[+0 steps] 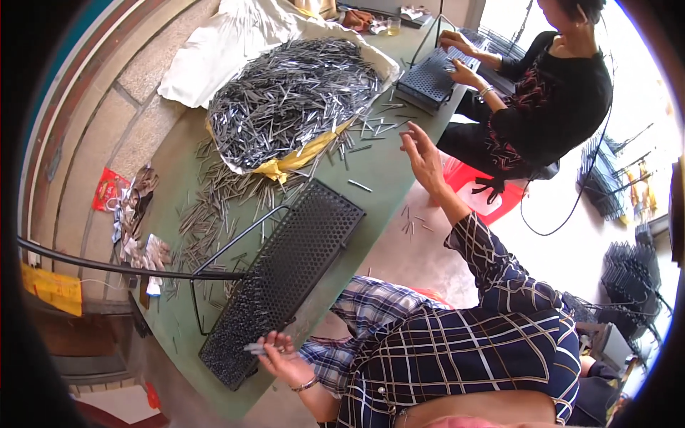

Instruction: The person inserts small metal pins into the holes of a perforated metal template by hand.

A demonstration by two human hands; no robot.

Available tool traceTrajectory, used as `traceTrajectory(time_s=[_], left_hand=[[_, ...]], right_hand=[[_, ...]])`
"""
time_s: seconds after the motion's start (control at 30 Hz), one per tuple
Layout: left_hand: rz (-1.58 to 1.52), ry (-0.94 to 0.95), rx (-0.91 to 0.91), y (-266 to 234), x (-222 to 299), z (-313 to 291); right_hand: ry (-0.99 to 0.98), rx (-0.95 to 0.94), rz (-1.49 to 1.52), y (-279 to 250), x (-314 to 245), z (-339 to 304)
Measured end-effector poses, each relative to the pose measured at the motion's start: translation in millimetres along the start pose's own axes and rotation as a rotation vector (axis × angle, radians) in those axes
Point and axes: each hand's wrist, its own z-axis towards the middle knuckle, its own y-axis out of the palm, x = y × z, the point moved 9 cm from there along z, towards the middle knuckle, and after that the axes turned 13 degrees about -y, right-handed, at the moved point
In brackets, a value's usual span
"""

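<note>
My left hand [283, 362], with a bracelet on its wrist, is closed around a few short metal rods [255, 348] at the near left end of a black perforated rack [303, 235]. Rods fill the holes of the rack's lower left part; the holes at its other end show bare. My right hand [424, 160] is raised over the table's edge with its fingers apart, and nothing shows in it. A single loose rod [359, 185] lies on the green tabletop [378, 171] between that hand and the rack.
A large white and yellow sack [310, 151] heaped with metal rods [292, 93] stands behind the rack, more rods scattered around it. Gloves [146, 253] lie at the far left. A co-worker [553, 93] handles another rack [428, 82] beside a red stool [474, 192]. Stacked racks [628, 278] stand at right.
</note>
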Motion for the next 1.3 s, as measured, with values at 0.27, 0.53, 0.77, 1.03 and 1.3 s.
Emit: traceTrajectory(time_s=[0.27,0.53,0.77,1.03,1.3], left_hand=[[0.069,0.083,0.153,-48,18,-24],[0.025,0.081,0.07,-32,28,-8],[0.024,0.157,0.123,-54,43,-9],[-0.129,0.192,0.185,-42,76,146],[-0.028,0.258,-0.02,161,17,306]], right_hand=[[0.262,-0.294,0.12,47,33,-61],[-0.111,-0.771,0.527,154,-116,62],[0.036,-0.892,0.431,157,-78,7],[0.133,0.169,0.154,-134,-8,93],[0.241,0.166,0.216,-184,6,2]])
